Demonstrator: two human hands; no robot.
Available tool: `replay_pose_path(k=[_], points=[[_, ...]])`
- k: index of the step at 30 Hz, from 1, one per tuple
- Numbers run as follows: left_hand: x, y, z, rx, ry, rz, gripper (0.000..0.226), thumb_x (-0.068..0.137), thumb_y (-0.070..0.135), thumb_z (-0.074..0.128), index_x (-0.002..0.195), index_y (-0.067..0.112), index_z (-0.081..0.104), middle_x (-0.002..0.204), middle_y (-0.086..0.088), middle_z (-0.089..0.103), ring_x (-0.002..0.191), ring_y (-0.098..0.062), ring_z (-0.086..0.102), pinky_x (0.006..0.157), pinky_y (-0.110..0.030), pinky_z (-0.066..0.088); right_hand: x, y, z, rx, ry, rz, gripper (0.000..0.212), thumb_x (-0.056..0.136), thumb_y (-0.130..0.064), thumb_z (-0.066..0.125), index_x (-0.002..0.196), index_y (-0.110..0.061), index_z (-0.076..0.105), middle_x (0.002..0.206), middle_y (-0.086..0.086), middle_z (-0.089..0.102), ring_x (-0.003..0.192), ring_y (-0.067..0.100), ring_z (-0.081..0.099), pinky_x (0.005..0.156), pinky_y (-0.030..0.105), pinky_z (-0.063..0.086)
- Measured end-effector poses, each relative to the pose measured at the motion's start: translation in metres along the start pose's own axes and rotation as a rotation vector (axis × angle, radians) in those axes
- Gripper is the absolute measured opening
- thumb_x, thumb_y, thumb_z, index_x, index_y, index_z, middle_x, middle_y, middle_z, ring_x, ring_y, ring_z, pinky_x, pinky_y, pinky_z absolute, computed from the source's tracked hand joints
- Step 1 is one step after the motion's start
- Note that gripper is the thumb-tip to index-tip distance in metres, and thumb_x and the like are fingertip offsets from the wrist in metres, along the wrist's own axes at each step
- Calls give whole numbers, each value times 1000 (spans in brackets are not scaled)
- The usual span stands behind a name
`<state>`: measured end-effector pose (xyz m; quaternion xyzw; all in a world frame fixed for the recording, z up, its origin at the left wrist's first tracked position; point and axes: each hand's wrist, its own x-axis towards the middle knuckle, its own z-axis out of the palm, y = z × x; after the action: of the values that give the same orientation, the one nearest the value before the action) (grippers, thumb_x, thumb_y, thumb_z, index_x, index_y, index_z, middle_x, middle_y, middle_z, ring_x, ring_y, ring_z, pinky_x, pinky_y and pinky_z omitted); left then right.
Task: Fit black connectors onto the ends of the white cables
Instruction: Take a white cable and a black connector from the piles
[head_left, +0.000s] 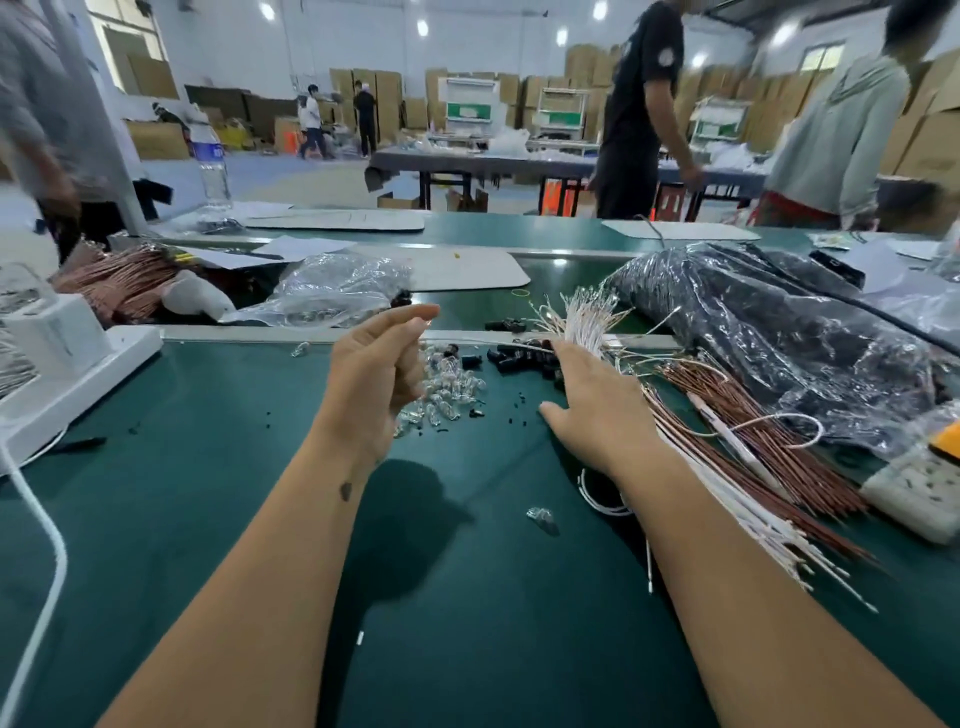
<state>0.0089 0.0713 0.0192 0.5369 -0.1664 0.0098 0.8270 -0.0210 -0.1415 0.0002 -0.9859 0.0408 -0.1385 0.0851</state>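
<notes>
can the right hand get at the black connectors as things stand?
Probably yes. The right hand lies flat on the green mat, fingertips already at the edge of the black connectors. Nothing sits between them; the white cables lie just beyond.

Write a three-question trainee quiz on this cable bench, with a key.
1. True or false: the small black plastic connectors lie in a loose pile on the dark green bench mat.
2. Which hand reaches toward that pile: (A) the left hand, (B) the right hand?
3. Fill in: the bundle of thin white cables fans out next to a bundle of ____-coloured wires.

Key: 1 true. 2 B; its fingertips are at the pile, and the left hand is raised above the small clear plastic pieces, thumb and fingertips pinched together. 3 copper.
</notes>
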Motion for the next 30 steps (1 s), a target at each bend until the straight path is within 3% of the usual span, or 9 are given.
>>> replay_pose_path(k=[2, 5, 10, 14, 17, 21, 25, 28, 30], points=[[-1, -2, 3, 118, 22, 51, 21, 96, 7, 50, 93, 15, 69, 49, 6, 36, 43, -9, 27, 40, -19, 27, 14, 1, -4, 28, 89, 41, 52, 93, -11, 51, 142, -12, 36, 137, 13, 49, 122, 30, 48, 101, 43, 43], [-3, -11, 12, 402, 95, 169, 20, 95, 10, 52, 90, 20, 69, 49, 7, 38, 43, -9, 24, 40, -22, 21, 34, 11, -11, -15, 70, 126, 26, 93, -2, 45, 114, -4, 60, 115, 16, 54, 97, 30, 58, 86, 43, 51], [2, -28, 9, 699, 100, 270, 15, 98, 14, 51, 95, 19, 65, 42, 14, 42, 37, -6, 27, 39, -16, 24, 55, 32, -12, 114, 193, 291, 29, 93, -8, 57, 64, -6, 55, 79, 9, 63, 68, 23, 58, 64, 35, 53], [1, -37, 3, 977, 12, 237, 15, 96, 22, 53, 93, 22, 67, 50, 13, 53, 41, -6, 38, 45, -24, 35, 59, 46, -8, 606, 312, 606, 6, 84, -11, 74, 84, -5, 73, 79, 7, 70, 70, 23, 67, 68, 38, 59], [-1, -39, 4, 1080, -76, 228, 15, 98, 26, 51, 89, 22, 63, 59, 8, 57, 49, -10, 45, 53, -31, 43, 58, 49, -3, 919, 433, 690, 10, 85, -1, 70, 92, -4, 75, 76, 4, 70, 70, 20, 68, 73, 36, 60], [-2, -40, 6, 1121, -109, 239, 22, 102, 28, 44, 89, 16, 58, 59, 7, 50, 53, -14, 43, 54, -31, 39, 56, 37, -6, 809, 757, 527, 11, 92, -9, 62, 95, -10, 72, 80, -1, 70, 67, 10, 66, 55, 23, 53], [-1, -41, 7, 1121, -110, 231, 24, 102, 27, 42, 90, 14, 59, 59, 8, 48, 52, -11, 40, 52, -30, 36, 49, 25, -20, 523, 1145, 142, 17, 97, -9, 53, 100, 1, 66, 99, 10, 66, 91, 14, 61, 83, 7, 46], [0, -42, 7, 1117, -75, 233, 25, 102, 25, 43, 88, 14, 60, 57, 13, 46, 50, -7, 41, 50, -27, 33, 41, 16, -35, 347, 1192, 19, 23, 92, 7, 46, 103, 3, 65, 114, 21, 60, 109, 21, 55, 99, 5, 36], [1, -41, 7, 1137, -58, 223, 25, 102, 25, 43, 89, 14, 61, 59, 11, 47, 52, -7, 41, 50, -28, 32, 32, 13, -45, 281, 1064, 69, 29, 88, 14, 45, 103, 2, 66, 121, 20, 56, 114, 26, 53, 103, 17, 41]])
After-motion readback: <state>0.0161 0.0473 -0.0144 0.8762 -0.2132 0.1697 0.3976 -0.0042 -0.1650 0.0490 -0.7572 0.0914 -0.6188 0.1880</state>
